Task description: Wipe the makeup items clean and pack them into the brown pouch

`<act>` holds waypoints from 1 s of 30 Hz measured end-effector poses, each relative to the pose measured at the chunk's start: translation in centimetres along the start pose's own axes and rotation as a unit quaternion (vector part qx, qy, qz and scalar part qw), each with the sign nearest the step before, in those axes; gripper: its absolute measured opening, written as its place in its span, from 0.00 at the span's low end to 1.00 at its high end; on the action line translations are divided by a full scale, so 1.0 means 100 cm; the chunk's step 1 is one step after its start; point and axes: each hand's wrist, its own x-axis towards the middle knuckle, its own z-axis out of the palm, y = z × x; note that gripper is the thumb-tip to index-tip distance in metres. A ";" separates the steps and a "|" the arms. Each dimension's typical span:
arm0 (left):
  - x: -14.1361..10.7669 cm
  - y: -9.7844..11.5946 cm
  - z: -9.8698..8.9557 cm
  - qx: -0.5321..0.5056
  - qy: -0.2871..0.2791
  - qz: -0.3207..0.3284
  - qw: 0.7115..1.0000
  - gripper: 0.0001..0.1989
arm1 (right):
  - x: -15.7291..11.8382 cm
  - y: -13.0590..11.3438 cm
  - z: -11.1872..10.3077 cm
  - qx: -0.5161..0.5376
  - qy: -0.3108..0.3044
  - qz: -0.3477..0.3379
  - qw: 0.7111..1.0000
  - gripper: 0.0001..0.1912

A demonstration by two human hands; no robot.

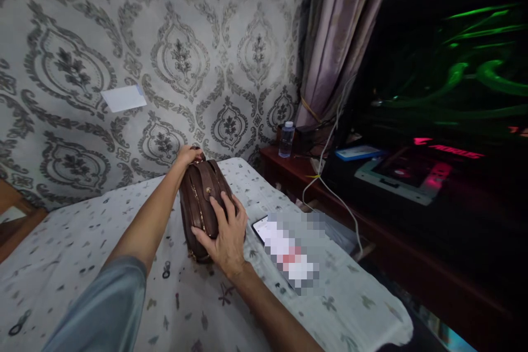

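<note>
A brown leather handbag with gold zips and a round gold snap on its strap tab stands on the patterned bed sheet. At its far end, my left hand is closed, fingers curled on the dark handle or strap there. My right hand rests across the near top of the handbag, thumb and fingers spread over the zips and near the snap. To the right of the bag, a phone lies on the sheet with its screen lit and mostly blurred out.
The bed sheet meets a grey damask wall. On the dark red desk to the right stands a clear bottle. A white cable hangs off the desk, near a computer case lit green and red. A white card is on the wall.
</note>
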 end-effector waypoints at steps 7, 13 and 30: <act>-0.001 -0.001 -0.002 -0.030 0.002 -0.032 0.999 0.18 | 0.000 -0.001 0.001 0.002 -0.008 0.009 1.000 0.35; 0.000 -0.002 -0.005 -0.065 0.017 0.000 0.998 0.13 | -0.002 -0.003 0.001 -0.014 -0.016 0.007 1.000 0.35; -0.011 -0.004 -0.008 -0.135 0.019 0.123 0.983 0.24 | 0.001 -0.003 0.001 -0.009 -0.020 0.019 1.000 0.38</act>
